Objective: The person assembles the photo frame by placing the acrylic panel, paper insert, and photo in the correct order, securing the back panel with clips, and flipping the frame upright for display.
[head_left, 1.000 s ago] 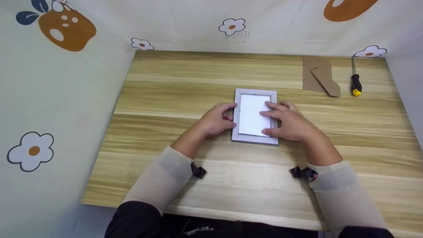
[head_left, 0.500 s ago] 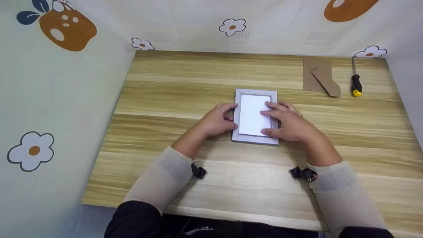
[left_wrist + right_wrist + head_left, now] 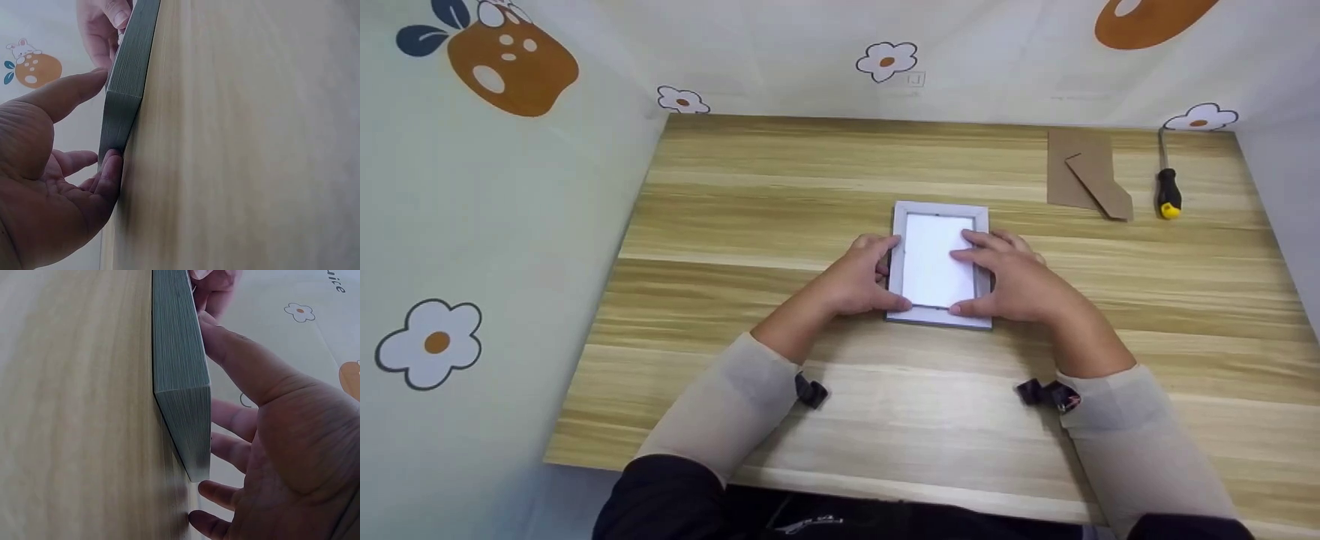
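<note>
A picture frame (image 3: 941,318) lies face down on the wooden table, its back uncovered and a white sheet (image 3: 930,259) set inside the pale border. My left hand (image 3: 855,281) holds the frame's left side. Its thumb rests at the lower left inner corner, while other fingers meet the grey outer side (image 3: 125,73) in the left wrist view. My right hand (image 3: 1016,277) spans the right border with spread fingers. Two fingertips touch the sheet, and the thumb presses at its lower edge. The right wrist view shows the frame's grey side (image 3: 180,337) beside that hand.
At the back right lies a brown backing board (image 3: 1061,176) with its stand leg (image 3: 1099,187). A screwdriver (image 3: 1168,191) with a black and yellow handle is right of it. A patterned wall covering (image 3: 780,60) borders the table's back and sides.
My left thumb has slid down and inward from the left border to the lower left inner corner. The right thumb has shifted slightly down to the sheet's lower edge. The frame stays put.
</note>
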`<state>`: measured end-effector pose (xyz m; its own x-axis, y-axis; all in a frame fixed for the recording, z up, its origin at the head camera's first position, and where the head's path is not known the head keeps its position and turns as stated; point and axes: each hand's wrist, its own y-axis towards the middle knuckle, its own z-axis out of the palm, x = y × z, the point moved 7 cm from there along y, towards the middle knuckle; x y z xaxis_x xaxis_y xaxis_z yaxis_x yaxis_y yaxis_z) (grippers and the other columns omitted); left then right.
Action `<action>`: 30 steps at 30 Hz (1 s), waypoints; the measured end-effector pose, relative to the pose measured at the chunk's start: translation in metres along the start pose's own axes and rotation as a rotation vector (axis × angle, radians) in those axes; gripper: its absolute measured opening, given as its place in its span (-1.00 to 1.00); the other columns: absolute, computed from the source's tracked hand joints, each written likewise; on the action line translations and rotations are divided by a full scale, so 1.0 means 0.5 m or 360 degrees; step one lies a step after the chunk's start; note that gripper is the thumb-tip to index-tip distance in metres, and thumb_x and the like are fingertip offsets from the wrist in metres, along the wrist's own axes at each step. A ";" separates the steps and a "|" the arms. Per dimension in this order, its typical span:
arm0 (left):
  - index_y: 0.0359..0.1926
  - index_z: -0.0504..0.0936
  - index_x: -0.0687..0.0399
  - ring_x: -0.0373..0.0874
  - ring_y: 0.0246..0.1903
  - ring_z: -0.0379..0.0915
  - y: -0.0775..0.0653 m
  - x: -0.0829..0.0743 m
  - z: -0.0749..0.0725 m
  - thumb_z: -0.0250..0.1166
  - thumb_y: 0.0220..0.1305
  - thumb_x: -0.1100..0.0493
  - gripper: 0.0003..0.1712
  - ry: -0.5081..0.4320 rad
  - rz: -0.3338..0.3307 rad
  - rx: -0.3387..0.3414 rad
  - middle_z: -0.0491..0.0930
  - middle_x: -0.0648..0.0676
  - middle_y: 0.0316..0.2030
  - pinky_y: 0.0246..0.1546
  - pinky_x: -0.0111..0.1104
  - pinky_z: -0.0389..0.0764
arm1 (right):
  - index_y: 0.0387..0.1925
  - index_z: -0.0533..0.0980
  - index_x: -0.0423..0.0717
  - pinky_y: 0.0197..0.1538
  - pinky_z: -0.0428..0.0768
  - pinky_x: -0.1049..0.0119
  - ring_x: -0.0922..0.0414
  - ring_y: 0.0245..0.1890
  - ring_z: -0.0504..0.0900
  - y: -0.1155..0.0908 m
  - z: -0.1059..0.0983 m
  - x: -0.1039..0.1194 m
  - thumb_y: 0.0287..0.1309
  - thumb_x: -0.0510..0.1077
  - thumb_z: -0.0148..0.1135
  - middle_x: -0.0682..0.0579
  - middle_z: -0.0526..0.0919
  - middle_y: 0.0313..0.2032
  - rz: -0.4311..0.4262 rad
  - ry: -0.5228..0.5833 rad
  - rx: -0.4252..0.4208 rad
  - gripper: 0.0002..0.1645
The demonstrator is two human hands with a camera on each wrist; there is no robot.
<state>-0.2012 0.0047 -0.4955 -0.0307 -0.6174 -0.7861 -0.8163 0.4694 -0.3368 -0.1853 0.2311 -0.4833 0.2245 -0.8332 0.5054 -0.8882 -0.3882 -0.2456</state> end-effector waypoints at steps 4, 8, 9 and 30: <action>0.72 0.09 -0.04 -0.02 0.32 0.49 -0.001 -0.002 0.003 0.71 0.06 0.02 0.33 0.0031 0.0008 0.0016 0.09 0.11 0.62 0.43 -0.24 0.58 | 0.55 0.43 0.18 0.57 -0.10 -0.64 -0.37 0.70 -0.10 0.000 0.000 0.003 0.00 0.36 0.65 0.06 0.12 0.72 -0.0039 0.0018 -0.0029 0.11; 0.73 0.08 -0.05 -0.03 0.33 0.47 -0.001 0.000 0.006 0.70 0.08 0.00 0.33 0.0059 -0.0004 0.0015 0.08 0.11 0.63 0.45 -0.24 0.56 | 0.55 0.43 0.23 0.54 -0.13 -0.69 -0.38 0.71 -0.13 0.000 0.005 0.003 -0.01 0.35 0.65 0.08 0.11 0.72 -0.0039 0.0027 -0.0007 0.11; 0.73 0.08 -0.06 -0.03 0.33 0.47 -0.001 0.000 0.006 0.70 0.08 0.00 0.33 0.0061 -0.0008 0.0014 0.08 0.11 0.64 0.45 -0.24 0.55 | 0.55 0.43 0.23 0.55 -0.13 -0.68 -0.38 0.71 -0.14 0.000 0.005 0.003 0.01 0.34 0.65 0.09 0.11 0.72 -0.0035 0.0031 -0.0001 0.10; 0.72 0.11 -0.08 0.01 0.32 0.50 -0.002 0.001 -0.001 0.66 0.14 0.08 0.25 0.0020 0.0014 0.0035 0.12 0.10 0.61 0.44 -0.22 0.58 | 0.55 0.44 0.15 0.57 -0.12 -0.64 -0.42 0.70 -0.13 0.000 0.005 0.004 0.10 0.27 0.61 0.06 0.13 0.71 -0.0033 0.0031 0.0037 0.02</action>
<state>-0.2005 0.0035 -0.4951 -0.0450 -0.6210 -0.7825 -0.8029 0.4886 -0.3416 -0.1837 0.2286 -0.4843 0.2350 -0.8170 0.5266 -0.8739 -0.4148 -0.2536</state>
